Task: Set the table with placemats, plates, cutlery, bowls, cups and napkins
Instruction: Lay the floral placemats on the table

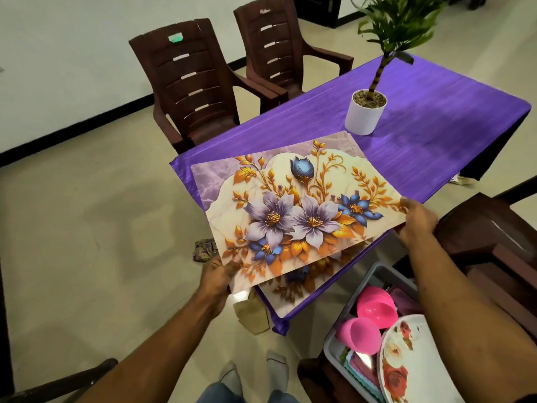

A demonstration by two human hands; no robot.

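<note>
A floral placemat (296, 205) with purple, blue and gold flowers hangs just above the near corner of the purple-clothed table (430, 117). My left hand (216, 279) grips its near left corner and my right hand (418, 221) pinches its right edge. A second, similar placemat (302, 289) lies beneath it on the table corner, mostly hidden. To the lower right, a grey bin (377, 274) on a chair holds pink bowls (376, 306), a pink cup (359, 334), a white rose-patterned plate (412, 365) and folded napkins (360, 370).
A white pot with a green plant (364, 112) stands mid-table. Two brown plastic chairs (197, 85) sit at the far side, another brown chair (494, 234) at the right. A patterned cloth (205, 250) and a paper bag (252, 312) lie on the tiled floor.
</note>
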